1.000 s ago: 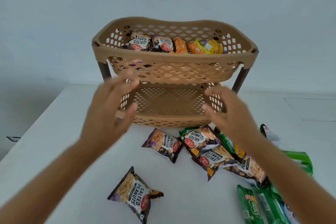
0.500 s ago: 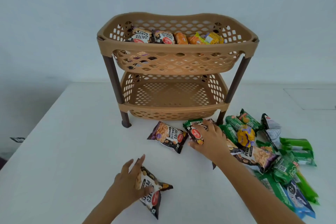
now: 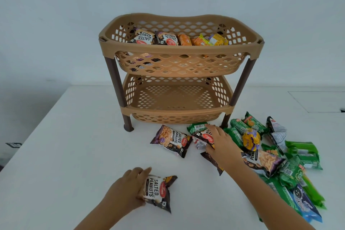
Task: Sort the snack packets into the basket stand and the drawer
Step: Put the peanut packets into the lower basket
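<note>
A salted peanuts packet (image 3: pixel 158 191) is gripped at its near-left side by the left hand (image 3: pixel 124 190) on the white table (image 3: pixel 78 155). A second peanuts packet (image 3: pixel 206 136), in front of the basket stand (image 3: pixel 179 50), is grasped by the right hand (image 3: pixel 222 145), fingers curled round it. Plenty of green packets (image 3: pixel 298 164) are piled to the right.

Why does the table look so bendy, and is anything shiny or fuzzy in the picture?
Head view: the wide lens bows the table edges and splays the basket stand; soft, even light leaves only faint shadows under the stand; the green packets catch slight glare; the "Salted Peanuts" print on the packet in the left hand reads sharp; the right hand looks slightly soft.
</note>
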